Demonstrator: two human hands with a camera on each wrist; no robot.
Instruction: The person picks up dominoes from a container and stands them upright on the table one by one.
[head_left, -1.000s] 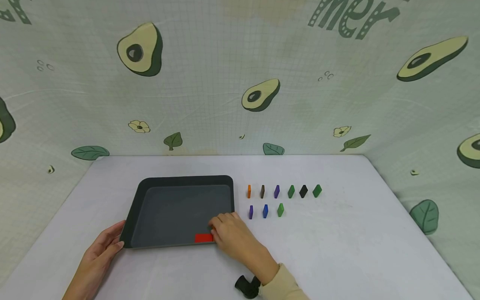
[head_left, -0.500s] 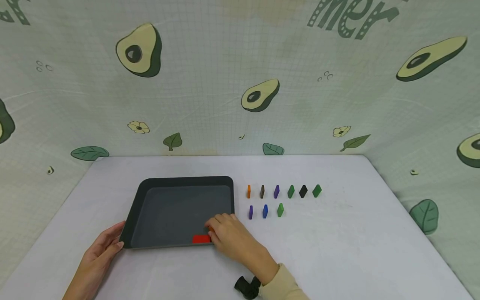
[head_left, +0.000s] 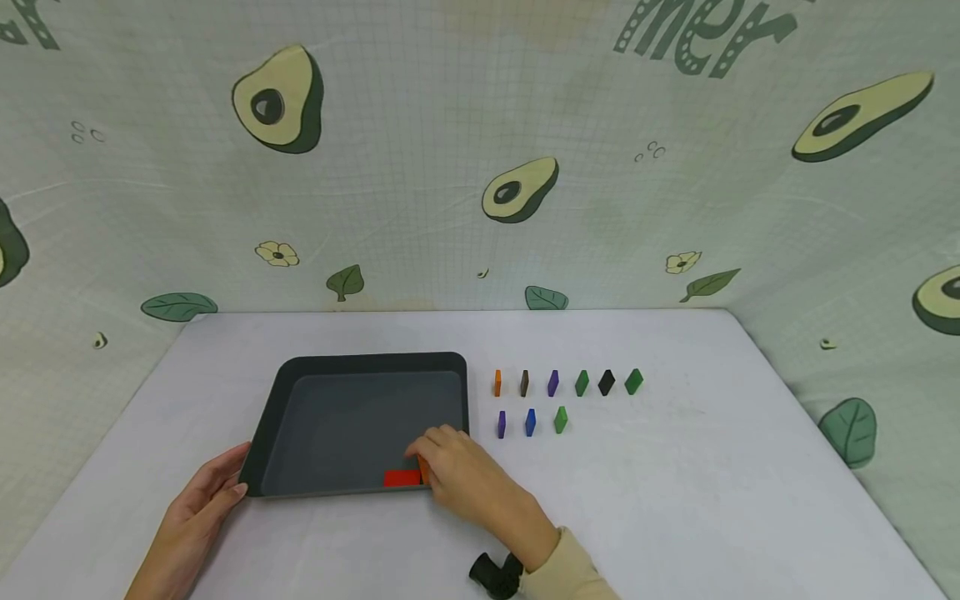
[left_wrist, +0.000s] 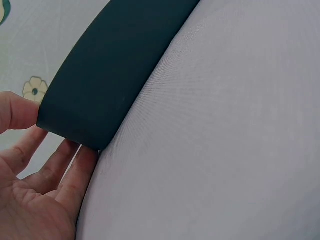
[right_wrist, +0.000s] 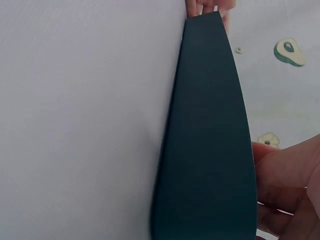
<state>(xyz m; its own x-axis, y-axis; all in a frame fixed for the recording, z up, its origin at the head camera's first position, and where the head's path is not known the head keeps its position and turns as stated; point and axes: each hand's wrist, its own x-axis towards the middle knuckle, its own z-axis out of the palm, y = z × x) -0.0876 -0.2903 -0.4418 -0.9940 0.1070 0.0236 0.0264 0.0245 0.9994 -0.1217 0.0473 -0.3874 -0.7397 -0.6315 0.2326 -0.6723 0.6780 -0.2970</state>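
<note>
A dark grey baking tray (head_left: 360,363) sits on the white table, left of its middle. My left hand (head_left: 201,504) holds its near left corner; in the left wrist view the thumb is at the rim and the other fingers (left_wrist: 75,185) lie along the outer wall. Inside the near right part of the tray, my right hand (head_left: 461,475) reaches over the wall and holds an orange block (head_left: 424,472), mostly hidden by the fingers. A red block (head_left: 402,477) stands beside it on the left, along the near wall. From the right wrist, the tray wall (right_wrist: 205,125) hides both blocks.
Right of the tray, several small blocks stand in two rows, among them an orange one (head_left: 498,382), a black one (head_left: 607,382) and a blue one (head_left: 531,422). A black device (head_left: 495,575) shows at my right wrist. An avocado-print cloth (head_left: 405,125) hangs behind the table.
My right hand has shifted slightly left, and the red block has slid a little left along the near wall. More of the orange block now shows under the fingers. My left hand stays put.
</note>
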